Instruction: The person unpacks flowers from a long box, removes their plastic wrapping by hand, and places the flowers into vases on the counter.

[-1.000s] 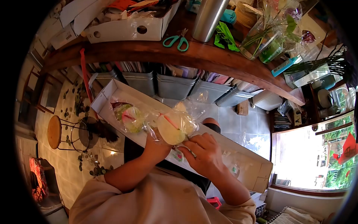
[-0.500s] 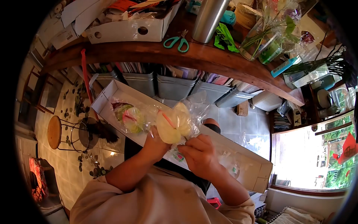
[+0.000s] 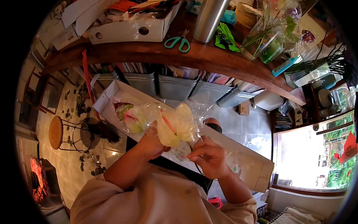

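A pale cream anthurium [image 3: 167, 130] with a pink spike is held above an open white cardboard box [image 3: 257, 164], and clear plastic wrap [image 3: 199, 110] spreads around its far side. My left hand [image 3: 151, 143] is closed behind the bloom's left edge, its fingertips partly hidden by it. On the other side, my right hand [image 3: 209, 156] pinches the dark flower stem [image 3: 192, 149] just below the bloom. More wrapped flowers [image 3: 132, 117], green and pink, lie in the left end of the box.
Teal scissors [image 3: 178, 42], a steel cylinder [image 3: 209, 22] and a white carton [image 3: 126, 31] stand on the wooden bench [image 3: 156, 56]. Metal bins [image 3: 175, 87] of papers line up beneath it. A round stool [image 3: 56, 132] and scattered leaves [image 3: 80, 102] are on the floor to the left.
My right hand has shifted slightly right and down, and more of the stem shows beside its fingers. The bloom has turned a little and its petals show more openly.
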Demonstrator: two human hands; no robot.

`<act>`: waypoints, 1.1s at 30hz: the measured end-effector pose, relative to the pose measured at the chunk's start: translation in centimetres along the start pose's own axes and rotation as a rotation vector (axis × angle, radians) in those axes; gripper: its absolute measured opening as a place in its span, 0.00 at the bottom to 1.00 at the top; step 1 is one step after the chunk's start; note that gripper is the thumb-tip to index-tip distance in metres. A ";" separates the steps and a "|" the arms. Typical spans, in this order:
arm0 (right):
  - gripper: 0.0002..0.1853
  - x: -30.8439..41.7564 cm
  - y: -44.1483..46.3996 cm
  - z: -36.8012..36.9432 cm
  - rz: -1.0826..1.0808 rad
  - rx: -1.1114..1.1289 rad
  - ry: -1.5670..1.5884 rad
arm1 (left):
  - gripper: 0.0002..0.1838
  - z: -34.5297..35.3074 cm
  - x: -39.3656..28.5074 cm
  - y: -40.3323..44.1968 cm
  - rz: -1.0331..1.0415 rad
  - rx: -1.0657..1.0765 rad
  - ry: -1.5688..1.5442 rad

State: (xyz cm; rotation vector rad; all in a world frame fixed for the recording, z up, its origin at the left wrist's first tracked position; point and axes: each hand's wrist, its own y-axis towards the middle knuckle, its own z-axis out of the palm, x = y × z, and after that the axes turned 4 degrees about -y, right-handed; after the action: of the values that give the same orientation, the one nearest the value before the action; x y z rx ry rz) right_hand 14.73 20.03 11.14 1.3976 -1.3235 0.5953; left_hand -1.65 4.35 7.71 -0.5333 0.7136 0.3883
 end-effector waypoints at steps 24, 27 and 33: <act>0.19 0.6 -1.2 -4.4 -0.046 -0.270 0.034 | 0.16 -2.6 -2.3 -1.3 0.150 -0.037 0.565; 0.21 0.7 -1.7 -4.5 0.009 -0.349 0.002 | 0.20 -4.8 -3.6 -1.5 0.156 -0.055 0.615; 0.17 0.1 -2.4 -5.1 0.008 -0.395 0.008 | 0.24 -3.8 -5.7 -2.2 0.666 -0.254 0.817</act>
State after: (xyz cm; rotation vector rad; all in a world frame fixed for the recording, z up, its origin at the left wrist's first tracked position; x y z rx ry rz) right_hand 18.49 24.15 11.94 1.0652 -1.3546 0.3202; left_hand -6.48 -0.51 10.02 -0.6918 1.6592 0.9098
